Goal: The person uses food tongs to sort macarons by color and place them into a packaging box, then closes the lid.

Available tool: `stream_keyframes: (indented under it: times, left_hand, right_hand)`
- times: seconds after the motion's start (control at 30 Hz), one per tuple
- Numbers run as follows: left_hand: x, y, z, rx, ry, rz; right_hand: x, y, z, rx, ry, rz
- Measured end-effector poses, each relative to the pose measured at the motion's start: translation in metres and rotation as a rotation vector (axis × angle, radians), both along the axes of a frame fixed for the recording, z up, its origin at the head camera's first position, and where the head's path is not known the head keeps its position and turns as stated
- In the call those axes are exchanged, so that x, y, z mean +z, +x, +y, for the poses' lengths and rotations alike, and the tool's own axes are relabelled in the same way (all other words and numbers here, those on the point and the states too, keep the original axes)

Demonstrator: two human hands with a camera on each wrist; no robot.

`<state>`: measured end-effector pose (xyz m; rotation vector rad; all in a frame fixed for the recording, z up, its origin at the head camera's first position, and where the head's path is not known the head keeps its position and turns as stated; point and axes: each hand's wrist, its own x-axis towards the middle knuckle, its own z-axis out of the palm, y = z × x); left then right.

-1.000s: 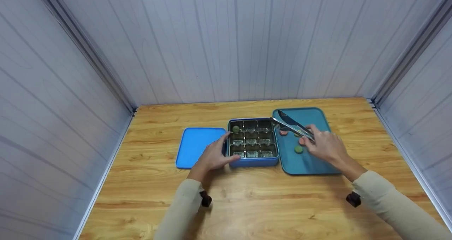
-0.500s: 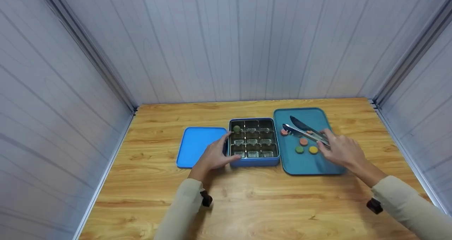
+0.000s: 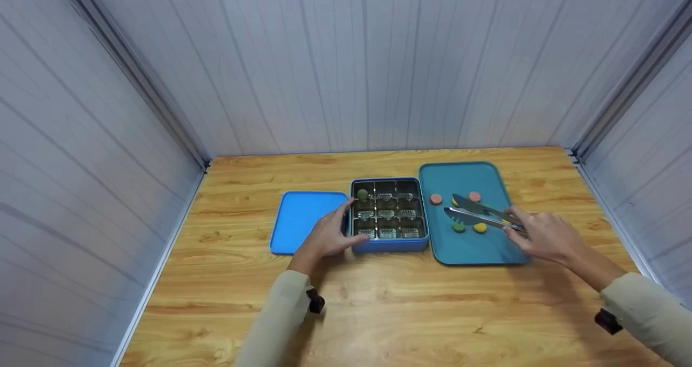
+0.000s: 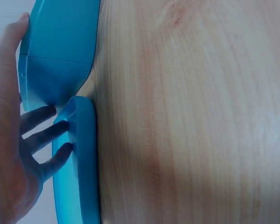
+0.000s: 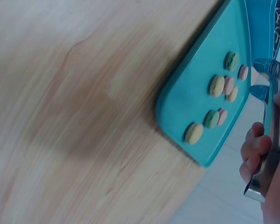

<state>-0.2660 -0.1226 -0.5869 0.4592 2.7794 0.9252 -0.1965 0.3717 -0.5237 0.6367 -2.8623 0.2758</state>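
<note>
Head cam: right hand (image 3: pixel 550 238) gripping tongs (image 3: pixel 471 204) above the teal tray (image 3: pixel 459 251), left hand (image 3: pixel 326 236) spread wide against the blue box (image 3: pixel 392 246).

Right hand (image 3: pixel 549 236), tongs (image 3: pixel 473 205) shifted rightward over tray (image 3: pixel 476 252).

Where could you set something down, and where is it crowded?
Bare: the wooden tabletop between the sleeves, in front of the blue box; the near strip of the teal tray. Crowded: the tray's middle, with macarons and tongs.
</note>
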Motion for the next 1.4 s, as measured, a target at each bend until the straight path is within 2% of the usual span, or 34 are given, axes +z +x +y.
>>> stream_keyframes:
  times: [0.2,0.4,0.67,0.9,1.2,1.4]
  left_hand:
    - [0.0,-0.001,0.0,0.004,-0.005,0.001]
    - [0.0,-0.001,0.0,0.004,0.008,-0.003]
    - [0.0,-0.002,0.001,0.0,-0.001,-0.004]
    - [0.001,-0.002,0.002,0.003,0.011,-0.008]
    - [0.001,-0.002,0.001,0.002,0.012,-0.005]
    - [0.0,-0.001,0.0,-0.003,0.0,-0.001]
  right_hand:
    - [-0.002,0.0,0.002,0.013,0.039,-0.046]
    - [-0.007,-0.002,0.002,0.045,0.051,-0.049]
    - [-0.013,-0.005,0.0,0.033,0.075,-0.077]
    - [-0.015,-0.006,-0.001,0.041,0.081,-0.065]
    - [-0.014,-0.008,0.001,0.061,0.067,-0.092]
    - [-0.013,-0.008,0.002,0.076,0.083,-0.065]
